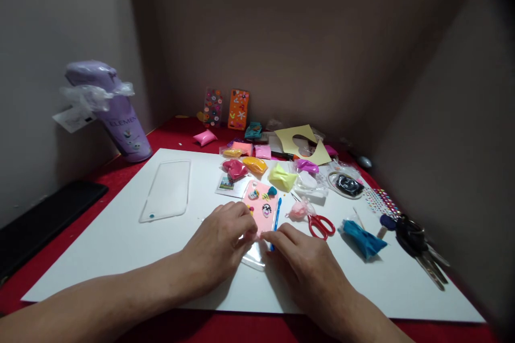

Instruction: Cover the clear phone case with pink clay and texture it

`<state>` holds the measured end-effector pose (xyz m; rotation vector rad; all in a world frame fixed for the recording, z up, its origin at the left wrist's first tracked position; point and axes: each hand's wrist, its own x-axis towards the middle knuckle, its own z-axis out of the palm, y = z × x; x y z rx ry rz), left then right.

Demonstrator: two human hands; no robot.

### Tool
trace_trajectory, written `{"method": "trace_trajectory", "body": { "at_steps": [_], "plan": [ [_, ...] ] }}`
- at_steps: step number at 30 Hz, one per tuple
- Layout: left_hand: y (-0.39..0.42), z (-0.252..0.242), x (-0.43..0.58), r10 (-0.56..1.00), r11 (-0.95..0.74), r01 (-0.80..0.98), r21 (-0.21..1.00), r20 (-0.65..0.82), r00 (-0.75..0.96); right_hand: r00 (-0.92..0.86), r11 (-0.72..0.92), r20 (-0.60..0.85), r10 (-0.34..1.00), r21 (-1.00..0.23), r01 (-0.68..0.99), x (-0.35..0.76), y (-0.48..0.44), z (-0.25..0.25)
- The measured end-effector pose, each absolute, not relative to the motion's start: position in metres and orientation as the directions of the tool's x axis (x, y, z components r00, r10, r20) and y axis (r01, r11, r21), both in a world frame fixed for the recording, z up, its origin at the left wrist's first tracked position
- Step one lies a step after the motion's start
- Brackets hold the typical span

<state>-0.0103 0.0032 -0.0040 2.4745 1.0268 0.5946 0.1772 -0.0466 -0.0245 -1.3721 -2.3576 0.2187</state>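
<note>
A clear phone case (254, 258) lies on the white board in front of me, its upper part covered with pink clay (263, 223). Small clay figures, one with a black-and-white eye-like face (266, 210), sit on that pink layer. My left hand (227, 231) is closed over the case's left side, fingertips pinched at the lower edge of the clay; what they pinch is hidden. From the right, my right hand (303, 257) presses its index fingertip on the clay edge, with the thumb at the case's side. A blue modelling tool (277, 213) lies beside the case, partly under my right hand.
A second clear case (167, 190) lies at left. Red-handled scissors (321, 226), a blue clay packet (364, 239) and keys (428, 265) are at right. Several clay packets (255, 165) line the back. A purple tumbler (124, 123) stands back left, decorated cases (238, 109) against the wall.
</note>
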Motion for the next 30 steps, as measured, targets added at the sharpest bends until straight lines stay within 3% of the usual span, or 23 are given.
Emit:
{"method": "trace_trajectory", "body": {
  "at_steps": [30],
  "plan": [
    [0.0048,-0.0036,-0.01,0.696,-0.704,0.546,0.454,0.29,0.657,-0.452,0.522,0.27,0.85,-0.317,0.792,0.1795,-0.0466,-0.029]
  ]
}}
